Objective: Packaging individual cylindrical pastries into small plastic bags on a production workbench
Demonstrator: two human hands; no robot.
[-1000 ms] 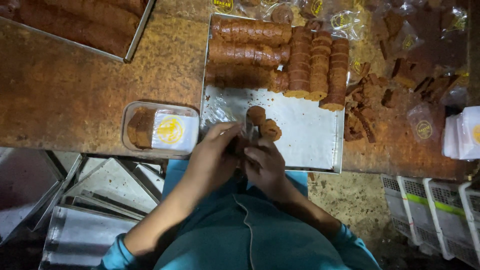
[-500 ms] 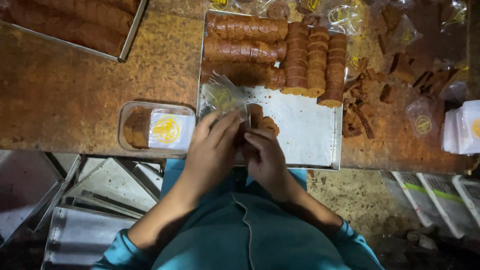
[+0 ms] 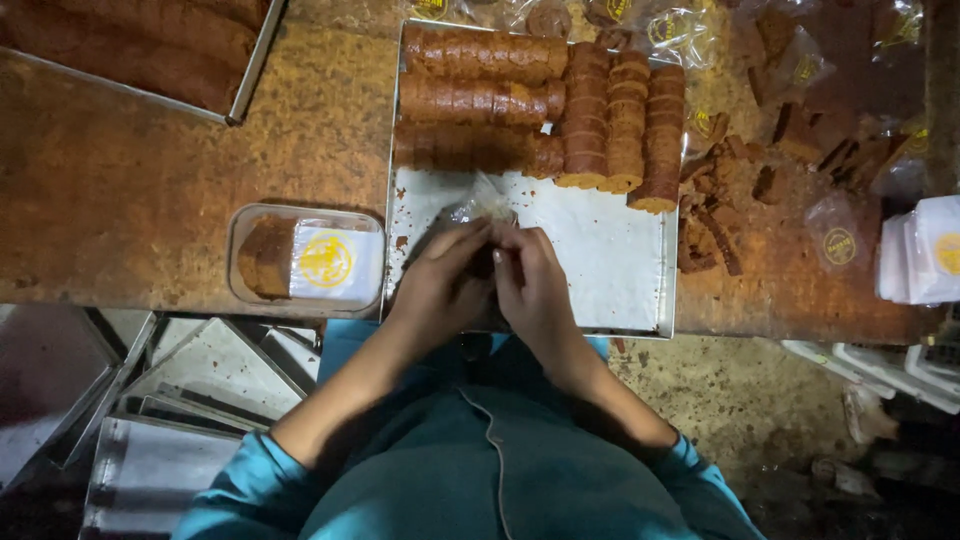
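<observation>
clear plastic wrapper [image 3: 484,205] sits pinched between both hands over the near part of a metal tray [image 3: 610,260] lined with white paper, its crinkled top sticking out beyond the fingertips. left hand [image 3: 440,285] curls its fingers around the wrapper's lower end from the left side, and right hand [image 3: 530,285] closes on it from the right, thumb and forefinger pressed together at the bag's neck. the two hands touch each other; something dark shows in the gap between them, though i cannot tell what it is.

at the far end of the tray, rows of round brown biscuits [image 3: 480,100] lie stacked on edge in long rolls, some running across and some running toward the person. just left of the tray, on the rusty brown tabletop [image 3: 120,200], stands a clear plastic box [image 3: 305,262] with a brown stack in its left part and a white label bearing a yellow round mark. another tray of brown rolls [image 3: 130,45] lies at the far left corner. to the right of the main tray lie broken brown pieces [image 3: 720,220] and empty clear bags [image 3: 835,235], with white boxes [image 3: 920,260] at the right edge. teal sleeves [image 3: 240,480] cover the upper arms.
</observation>
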